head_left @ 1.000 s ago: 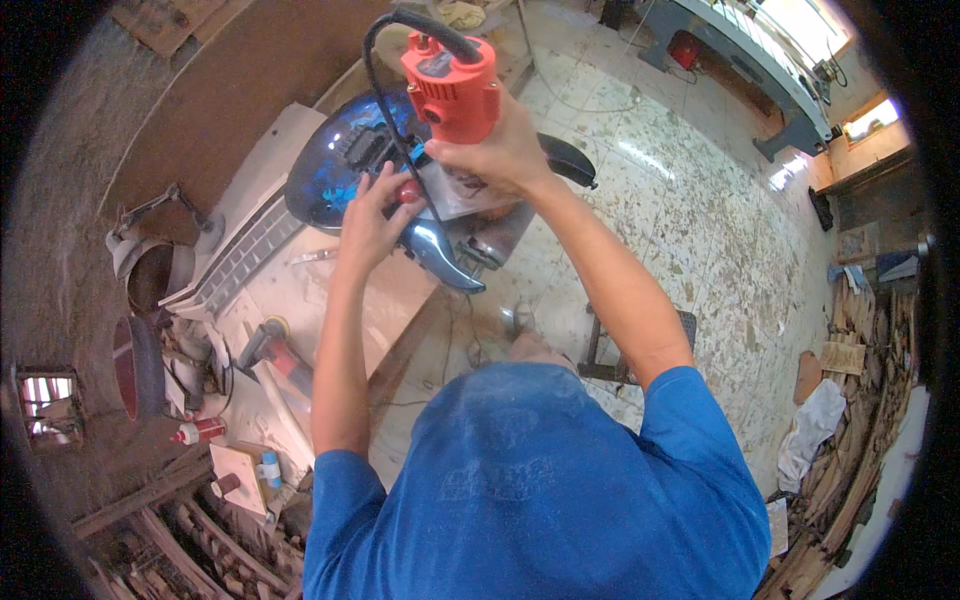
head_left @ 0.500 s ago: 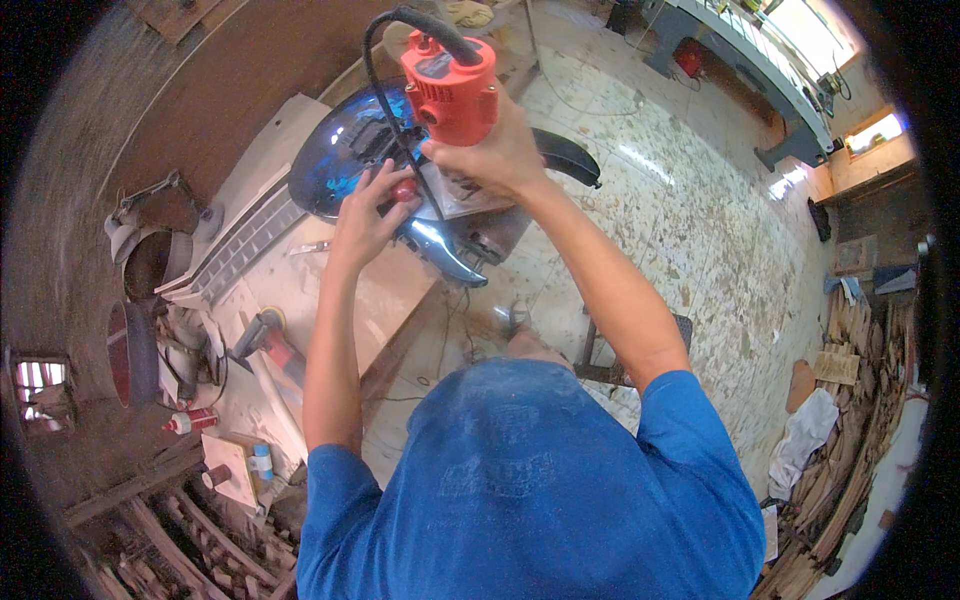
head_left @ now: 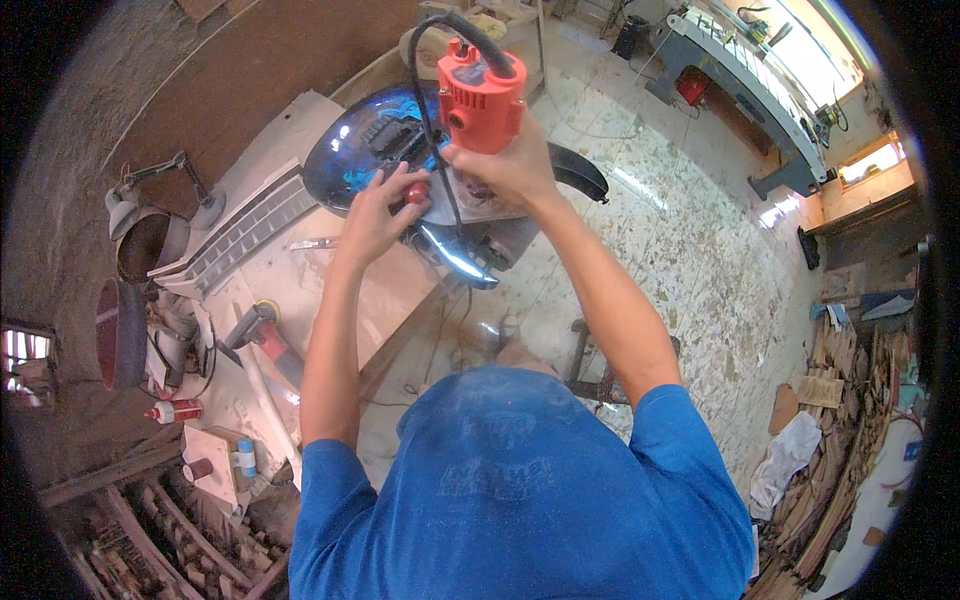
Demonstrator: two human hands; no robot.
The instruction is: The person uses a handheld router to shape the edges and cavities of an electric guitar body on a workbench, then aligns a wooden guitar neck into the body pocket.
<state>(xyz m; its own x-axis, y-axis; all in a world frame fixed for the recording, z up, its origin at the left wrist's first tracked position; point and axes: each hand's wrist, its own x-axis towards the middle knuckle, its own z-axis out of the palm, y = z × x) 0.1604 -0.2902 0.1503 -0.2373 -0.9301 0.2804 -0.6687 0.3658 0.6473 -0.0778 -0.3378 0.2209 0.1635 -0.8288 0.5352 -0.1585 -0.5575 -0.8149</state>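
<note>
The right hand (head_left: 515, 172) is wrapped tight around a red trim router (head_left: 482, 108), with its thumb toward the left side. The left hand (head_left: 370, 222) has its thumb and fingers curled around a round red knob (head_left: 416, 192), just below and to the left of the router. A thick black cord (head_left: 413, 78) comes out of the router's top, makes a big loop, and hangs down between the two hands.

Under the hands is a shiny blue and black electric guitar body (head_left: 332, 152) on the workbench (head_left: 375, 305). One pointy horn (head_left: 460, 258) pokes out near the left hand, past the bench edge. (It is so shiny that it has a bright white streak on it!) I cannot tell what the router's bottom touches, because the right hand hides it.

Near the left arm lies a red and black power tool (head_left: 272, 342). A red and white bottle (head_left: 178, 411) lies farther down, and a gray desk lamp (head_left: 124, 212) stands at the far left.
</note>
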